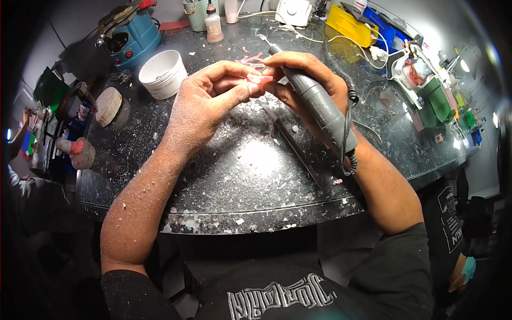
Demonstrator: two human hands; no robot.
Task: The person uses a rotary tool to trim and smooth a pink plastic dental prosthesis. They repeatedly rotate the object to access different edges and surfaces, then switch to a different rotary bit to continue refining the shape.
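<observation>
My left hand [216, 93], dusted with pale powder, pinches a small pink piece of what looks like denture acrylic [260, 79] between thumb and fingers. My right hand [306, 74] holds a grey rotary handpiece [312, 96], its thin tip pointing away from me. The right fingertips also meet the pink piece, so both hands are close together above the bench. Fingers cover much of the piece, and its full shape is hidden. Beneath and between my hands, a long dark flat tool with a narrow tip [295, 144] lies on the dark bench [234, 186].
A white tub [162, 74] stands left, near a blue machine [130, 40] and plaster casts [109, 106]. Bottles [214, 28] and a white control box [293, 12] line the back. Yellow bin [349, 25] and green holder [434, 101] are right. A coiled cord [350, 93] hangs beside the handpiece.
</observation>
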